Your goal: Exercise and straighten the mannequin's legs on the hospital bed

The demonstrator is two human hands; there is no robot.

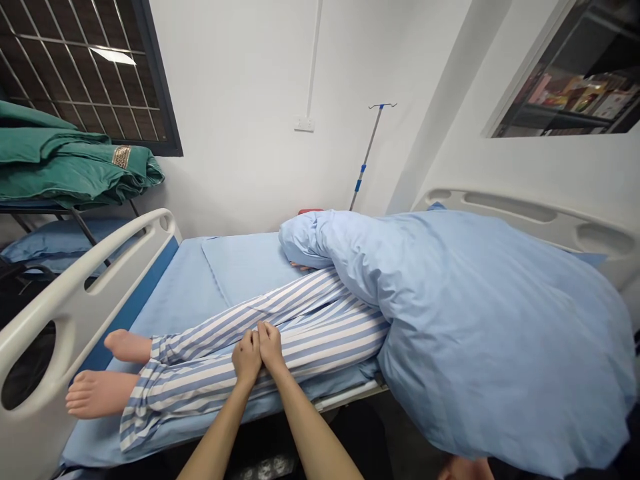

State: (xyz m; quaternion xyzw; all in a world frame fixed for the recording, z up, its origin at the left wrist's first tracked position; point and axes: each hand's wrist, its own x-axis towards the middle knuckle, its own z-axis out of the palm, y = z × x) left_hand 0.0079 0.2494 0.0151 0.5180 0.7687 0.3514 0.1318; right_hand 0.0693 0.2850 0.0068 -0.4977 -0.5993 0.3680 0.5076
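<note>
My left hand (pixel 247 358) and my right hand (pixel 271 345) lie side by side, touching, on the near leg of the blue-and-white striped trousers (pixel 320 340) about the knee. Both are closed, knuckles up, with fingers curled down against the cloth; the fingertips are hidden. The trousers are on a figure lying on the bed, whose bare feet (pixel 100 393) look smooth, like a manikin's. A bulky light blue quilt (pixel 480 320) covers the figure's upper body and hangs over the near bed edge.
The footboard (pixel 95 267) stands at left, the headboard (pixel 520 207) at right. An IV pole (pixel 367 150) rises behind the bed. Green folded cloth (pixel 80 160) sits on a rack at left. A skin-coloured shape (pixel 466 468) shows below the quilt, too cut off to identify.
</note>
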